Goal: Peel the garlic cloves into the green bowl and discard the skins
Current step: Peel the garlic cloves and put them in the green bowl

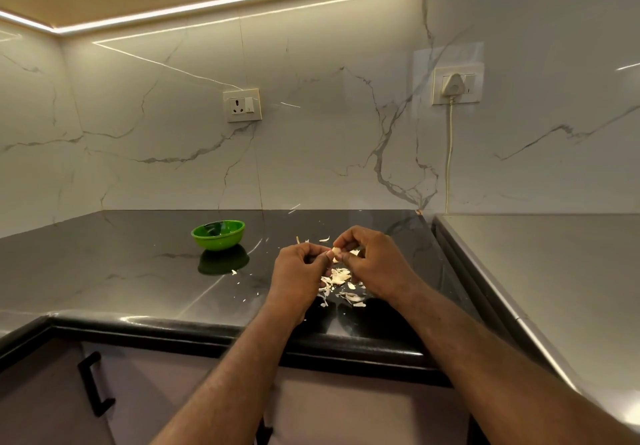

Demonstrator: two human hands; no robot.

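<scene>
A small pale garlic clove (335, 250) is pinched between the fingertips of my left hand (300, 273) and my right hand (372, 260), held just above the black countertop. Under and between the hands lies a heap of papery garlic skins (341, 282), with smaller flakes scattered to the left and behind. The green bowl (218, 234) stands on the counter to the left of my hands, a short way off; I cannot make out what is inside it.
The black marbled countertop (138, 271) meets a white marble wall with two sockets; a white plug and cable (450, 139) hang at the right. A grey steel surface (554, 271) adjoins on the right. Cabinet doors with a black handle (91, 382) sit below.
</scene>
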